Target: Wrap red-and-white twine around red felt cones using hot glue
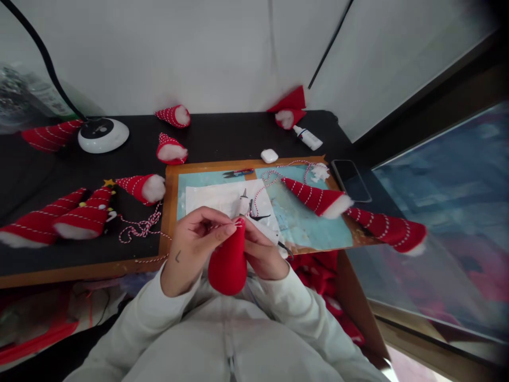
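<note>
A plain red felt cone [228,265] is held in front of my chest, its narrow tip up and its wide rounded end toward me. My right hand [265,253] is closed around the cone's upper right side. With thumb and forefinger, my left hand [194,244] pinches a thin red-and-white twisted cord against the tip, where a short light piece shows. Just beyond my hands, a white glue gun [262,229] lies on a white sheet [202,199]. A loose tangle of the same cord [143,227] rests on the black table to the left.
Cord-wrapped red cones [306,196] with white stuffing lie on both sides. Thread snips [238,173], a white case [269,155], a small white bottle [308,138] and a phone [351,180] are farther back. A lamp base [104,139] stands at the back left.
</note>
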`<act>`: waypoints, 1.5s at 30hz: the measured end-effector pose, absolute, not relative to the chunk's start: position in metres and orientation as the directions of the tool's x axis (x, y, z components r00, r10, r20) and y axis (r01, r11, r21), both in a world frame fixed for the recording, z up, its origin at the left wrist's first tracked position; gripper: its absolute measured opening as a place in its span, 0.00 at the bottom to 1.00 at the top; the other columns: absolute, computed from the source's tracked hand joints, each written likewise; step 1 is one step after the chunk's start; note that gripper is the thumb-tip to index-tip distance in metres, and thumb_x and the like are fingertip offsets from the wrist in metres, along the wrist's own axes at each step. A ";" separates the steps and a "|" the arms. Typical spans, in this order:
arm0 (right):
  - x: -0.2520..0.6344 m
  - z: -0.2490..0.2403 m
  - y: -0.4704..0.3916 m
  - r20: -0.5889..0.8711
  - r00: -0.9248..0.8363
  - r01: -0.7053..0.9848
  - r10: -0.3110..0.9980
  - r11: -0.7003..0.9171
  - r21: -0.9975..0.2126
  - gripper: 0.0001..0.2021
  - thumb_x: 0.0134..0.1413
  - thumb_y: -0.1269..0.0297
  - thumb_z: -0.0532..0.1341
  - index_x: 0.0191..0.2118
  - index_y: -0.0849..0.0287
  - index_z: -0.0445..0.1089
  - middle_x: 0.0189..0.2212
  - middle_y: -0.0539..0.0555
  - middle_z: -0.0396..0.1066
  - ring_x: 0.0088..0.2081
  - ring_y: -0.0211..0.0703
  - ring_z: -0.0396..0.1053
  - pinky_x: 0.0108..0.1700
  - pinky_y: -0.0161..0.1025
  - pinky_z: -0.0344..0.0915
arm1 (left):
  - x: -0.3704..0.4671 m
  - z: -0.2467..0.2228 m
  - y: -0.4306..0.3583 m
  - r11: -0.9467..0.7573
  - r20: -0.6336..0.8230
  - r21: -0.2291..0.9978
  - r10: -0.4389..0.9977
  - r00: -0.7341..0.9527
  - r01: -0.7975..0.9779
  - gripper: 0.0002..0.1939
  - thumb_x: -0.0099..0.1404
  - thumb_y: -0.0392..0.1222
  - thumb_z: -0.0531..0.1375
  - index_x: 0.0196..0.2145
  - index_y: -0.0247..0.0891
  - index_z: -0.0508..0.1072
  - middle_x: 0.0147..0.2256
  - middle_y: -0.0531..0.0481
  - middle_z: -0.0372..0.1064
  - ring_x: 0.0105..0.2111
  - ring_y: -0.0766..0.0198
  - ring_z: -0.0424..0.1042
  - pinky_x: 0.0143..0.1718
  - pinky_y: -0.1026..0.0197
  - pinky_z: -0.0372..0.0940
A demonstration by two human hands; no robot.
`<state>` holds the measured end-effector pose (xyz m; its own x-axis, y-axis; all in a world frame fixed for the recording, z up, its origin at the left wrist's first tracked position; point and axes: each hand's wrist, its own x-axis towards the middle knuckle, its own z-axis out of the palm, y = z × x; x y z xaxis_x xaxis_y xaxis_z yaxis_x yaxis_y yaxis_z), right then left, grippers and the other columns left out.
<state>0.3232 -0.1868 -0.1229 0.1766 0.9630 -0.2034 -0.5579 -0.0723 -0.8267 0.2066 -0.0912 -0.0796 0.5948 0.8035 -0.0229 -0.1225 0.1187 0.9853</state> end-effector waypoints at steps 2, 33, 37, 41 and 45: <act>0.324 -0.123 -0.187 -0.194 0.211 -0.488 0.958 -0.069 -0.870 0.20 0.50 0.46 0.65 0.43 0.51 0.64 0.36 0.51 0.73 0.36 0.46 0.70 0.41 0.43 0.67 | 0.206 -0.079 -0.092 0.110 -0.008 0.985 0.799 0.601 -0.132 0.06 0.58 0.42 0.71 0.30 0.40 0.78 0.30 0.51 0.76 0.31 0.66 0.72 0.33 0.65 0.67; 0.322 -0.124 -0.190 -0.083 0.251 -0.277 0.964 -0.011 -0.961 0.14 0.60 0.50 0.60 0.44 0.53 0.66 0.37 0.51 0.71 0.35 0.42 0.67 0.39 0.39 0.64 | 0.207 -0.082 -0.087 0.203 -0.088 0.974 0.748 0.658 -0.099 0.15 0.58 0.46 0.69 0.37 0.40 0.68 0.29 0.55 0.66 0.30 0.68 0.65 0.31 0.67 0.61; 0.322 -0.120 -0.191 -0.114 0.185 -0.361 0.976 -0.041 -0.932 0.11 0.58 0.54 0.60 0.43 0.54 0.66 0.41 0.52 0.73 0.40 0.43 0.70 0.41 0.39 0.64 | 0.201 -0.086 -0.083 0.258 -0.098 0.957 0.720 0.687 -0.134 0.21 0.58 0.58 0.67 0.39 0.41 0.69 0.26 0.56 0.63 0.24 0.69 0.59 0.25 0.66 0.56; 0.323 -0.114 -0.191 -0.219 0.111 -0.528 0.969 -0.129 -0.839 0.14 0.54 0.57 0.62 0.44 0.52 0.63 0.39 0.51 0.75 0.35 0.42 0.72 0.37 0.39 0.67 | 0.190 -0.087 -0.073 0.245 -0.103 0.969 0.541 0.835 -0.040 0.37 0.45 0.68 0.71 0.45 0.40 0.72 0.30 0.52 0.67 0.27 0.65 0.65 0.27 0.64 0.60; 0.325 -0.111 -0.193 -0.258 -0.031 -0.618 0.966 -0.221 -0.754 0.20 0.50 0.60 0.63 0.48 0.50 0.58 0.38 0.50 0.76 0.29 0.42 0.73 0.33 0.39 0.68 | 0.184 -0.078 -0.069 0.034 -0.190 0.980 0.411 0.892 0.194 0.20 0.51 0.54 0.72 0.35 0.38 0.76 0.29 0.51 0.68 0.30 0.63 0.67 0.32 0.63 0.63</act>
